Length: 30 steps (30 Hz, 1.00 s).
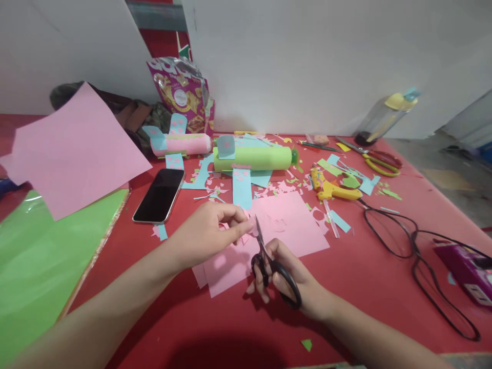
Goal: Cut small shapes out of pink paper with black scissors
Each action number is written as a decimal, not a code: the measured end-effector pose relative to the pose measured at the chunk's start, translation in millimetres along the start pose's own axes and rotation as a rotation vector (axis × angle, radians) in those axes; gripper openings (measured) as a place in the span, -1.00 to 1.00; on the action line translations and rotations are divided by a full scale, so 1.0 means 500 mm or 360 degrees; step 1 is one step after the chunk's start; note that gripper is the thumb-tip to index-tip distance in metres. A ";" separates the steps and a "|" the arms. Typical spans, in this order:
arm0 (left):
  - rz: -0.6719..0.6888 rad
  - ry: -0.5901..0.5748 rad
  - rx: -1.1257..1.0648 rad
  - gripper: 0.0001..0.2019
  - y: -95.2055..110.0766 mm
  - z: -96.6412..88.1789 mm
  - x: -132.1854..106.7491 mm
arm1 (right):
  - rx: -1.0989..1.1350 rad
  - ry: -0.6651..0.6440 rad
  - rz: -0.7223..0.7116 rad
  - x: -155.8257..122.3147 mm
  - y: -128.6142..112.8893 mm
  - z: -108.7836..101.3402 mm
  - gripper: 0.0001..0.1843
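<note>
A small piece of pink paper [253, 225] is pinched between the thumb and fingers of my left hand [215, 229]. My right hand [288, 271] has its fingers through the black handles of a pair of scissors [265, 254]. The scissor blades point away from me and touch or nearly touch the pink piece; exact contact is hard to make out. Under both hands lie flat pink paper sheets [300, 225] with small cut scraps on top. Just beyond stand a green paper tube plane [261, 158] with blue wings and a smaller pink tube plane [188, 144].
A phone [159, 196] lies left of my hands, near a green sheet [34, 266] and a large pink sheet [77, 154]. To the right are a yellow glue gun [334, 190], its looping cord [417, 256], a purple power strip [467, 271], larger scissors [378, 160] and a bottle [380, 120].
</note>
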<state>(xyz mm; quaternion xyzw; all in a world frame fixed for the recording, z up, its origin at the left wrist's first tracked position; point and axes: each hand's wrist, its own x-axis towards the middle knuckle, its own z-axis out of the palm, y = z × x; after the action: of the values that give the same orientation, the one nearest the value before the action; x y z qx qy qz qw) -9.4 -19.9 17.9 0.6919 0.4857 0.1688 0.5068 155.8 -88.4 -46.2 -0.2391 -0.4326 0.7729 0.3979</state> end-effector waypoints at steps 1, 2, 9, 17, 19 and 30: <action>-0.0017 0.0004 -0.0030 -0.77 -0.001 0.001 0.000 | 0.0001 -0.0003 -0.0013 0.000 -0.001 0.000 -0.67; -0.0032 0.0012 -0.0052 -0.78 -0.002 0.002 0.001 | 0.0006 -0.0004 -0.0023 0.000 -0.001 0.001 -0.68; -0.0026 -0.0002 -0.0185 -0.76 -0.006 0.009 0.004 | 0.0060 0.0009 -0.0070 0.002 -0.002 0.000 -0.69; -0.0035 -0.0137 -0.0370 -0.77 -0.016 0.023 0.007 | 0.0119 0.0036 -0.0067 0.003 0.003 -0.002 -0.72; -0.0026 -0.0149 -0.0287 -0.79 -0.016 0.024 0.006 | 0.0101 0.0044 -0.0065 0.003 0.003 -0.003 -0.72; 0.0109 -0.0157 0.0019 -0.74 -0.007 0.006 0.007 | 0.0086 -0.0012 -0.0050 0.002 -0.005 0.001 -0.69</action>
<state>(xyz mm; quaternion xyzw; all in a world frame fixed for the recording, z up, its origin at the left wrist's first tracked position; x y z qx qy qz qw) -7.5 -18.4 12.7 0.7187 0.4370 0.1489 0.5200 155.9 -87.2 -43.9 -0.2186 -0.4168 0.7788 0.4146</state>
